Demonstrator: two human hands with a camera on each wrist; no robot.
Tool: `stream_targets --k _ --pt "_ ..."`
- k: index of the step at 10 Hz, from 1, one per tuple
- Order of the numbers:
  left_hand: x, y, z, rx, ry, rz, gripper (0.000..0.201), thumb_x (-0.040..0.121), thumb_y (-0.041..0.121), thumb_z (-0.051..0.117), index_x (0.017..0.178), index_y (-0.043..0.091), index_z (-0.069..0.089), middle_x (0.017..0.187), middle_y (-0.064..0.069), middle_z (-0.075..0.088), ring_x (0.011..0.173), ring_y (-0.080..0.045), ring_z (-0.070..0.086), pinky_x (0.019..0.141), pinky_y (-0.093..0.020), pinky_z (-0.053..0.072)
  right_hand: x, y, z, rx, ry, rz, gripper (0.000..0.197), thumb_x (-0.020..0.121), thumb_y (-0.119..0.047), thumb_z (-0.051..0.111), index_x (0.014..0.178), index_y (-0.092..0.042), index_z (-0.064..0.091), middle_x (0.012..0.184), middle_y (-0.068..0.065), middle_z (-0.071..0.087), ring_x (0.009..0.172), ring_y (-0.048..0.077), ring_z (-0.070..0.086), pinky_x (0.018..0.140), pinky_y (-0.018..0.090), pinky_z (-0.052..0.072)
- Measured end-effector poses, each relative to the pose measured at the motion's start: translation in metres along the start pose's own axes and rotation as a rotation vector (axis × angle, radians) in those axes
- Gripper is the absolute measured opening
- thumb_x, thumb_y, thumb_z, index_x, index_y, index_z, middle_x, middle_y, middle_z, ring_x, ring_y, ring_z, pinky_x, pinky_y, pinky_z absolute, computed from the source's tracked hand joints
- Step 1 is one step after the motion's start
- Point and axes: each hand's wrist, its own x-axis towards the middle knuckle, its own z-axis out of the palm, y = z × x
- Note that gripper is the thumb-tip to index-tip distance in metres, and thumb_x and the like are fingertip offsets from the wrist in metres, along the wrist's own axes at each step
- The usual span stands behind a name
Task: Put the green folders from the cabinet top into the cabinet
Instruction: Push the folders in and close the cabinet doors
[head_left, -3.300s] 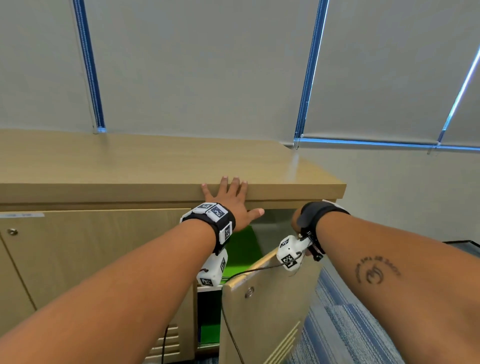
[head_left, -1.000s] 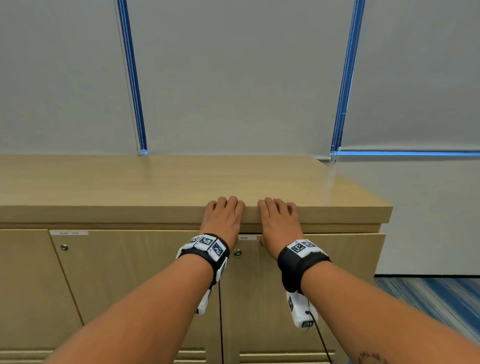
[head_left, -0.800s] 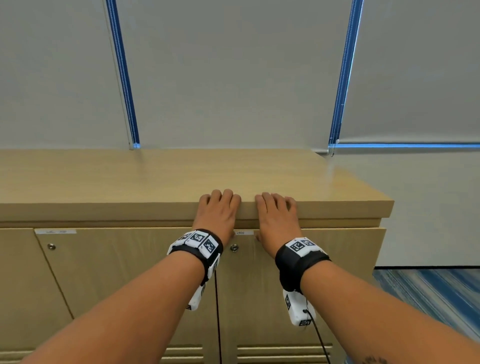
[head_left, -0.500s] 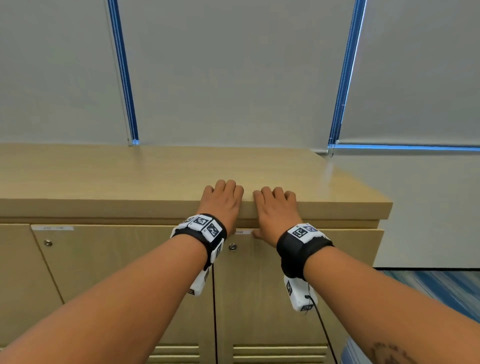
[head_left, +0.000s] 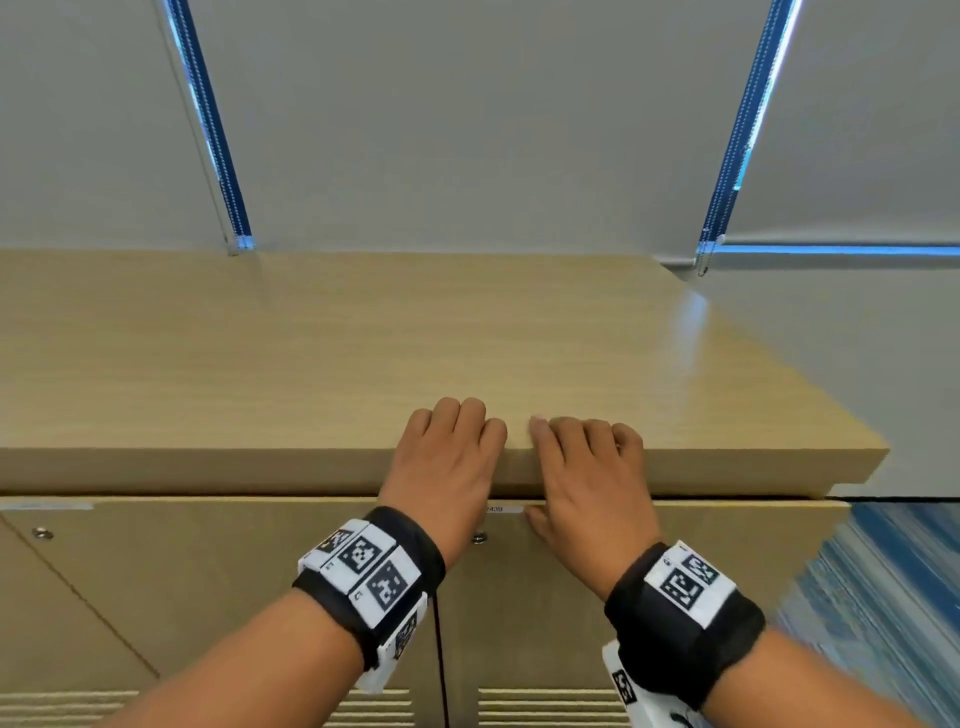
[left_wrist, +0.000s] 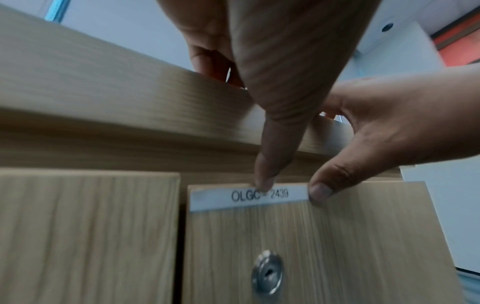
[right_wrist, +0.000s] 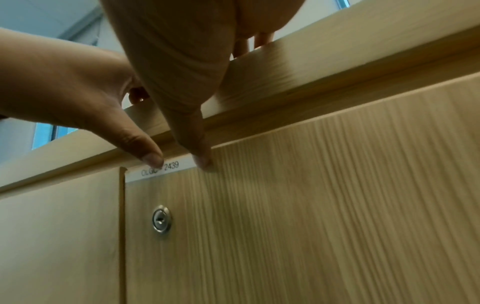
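No green folder shows in any view. The wooden cabinet top (head_left: 311, 353) is bare. Below it, the left door (head_left: 182, 571) and the right door (head_left: 701, 561) are both closed. My left hand (head_left: 447, 457) and right hand (head_left: 587, 467) lie side by side over the top's front edge, fingers resting on the top and holding nothing. In the wrist views both thumbs touch the right door's upper edge at the white label (left_wrist: 246, 197), the left hand (left_wrist: 272, 61) beside the right hand (left_wrist: 389, 123). A round lock (right_wrist: 161, 219) sits just below.
Grey window blinds with blue cords (head_left: 218, 130) rise behind the cabinet. The cabinet's right end (head_left: 878, 457) gives way to blue striped carpet (head_left: 883, 597). Vent slots (head_left: 550, 706) run along the lower part of the doors.
About three seconds ago the right door stood open, showing green inside, with my right hand on it. Now it is closed and both hands rest on the top edge, almost still over the last second.
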Motion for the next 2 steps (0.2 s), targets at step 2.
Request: stream_targets --k 2 --pt "0.057 -0.019 -0.059 -0.083 -0.41 0.116 0.065 0.07 0.051 0.071 0.118 0.017 0.045 0.118 -0.006 0.045 0.108 -0.025 0.045 0.088 -0.038 0.035 0.049 0.008 -0.069 0.089 -0.416 -0.114 0.058 0.073 -0.064 0.054 0.108 -0.018 0.055 0.104 0.001 0.053 0.096 0.025 0.048 0.081 0.042 0.035"
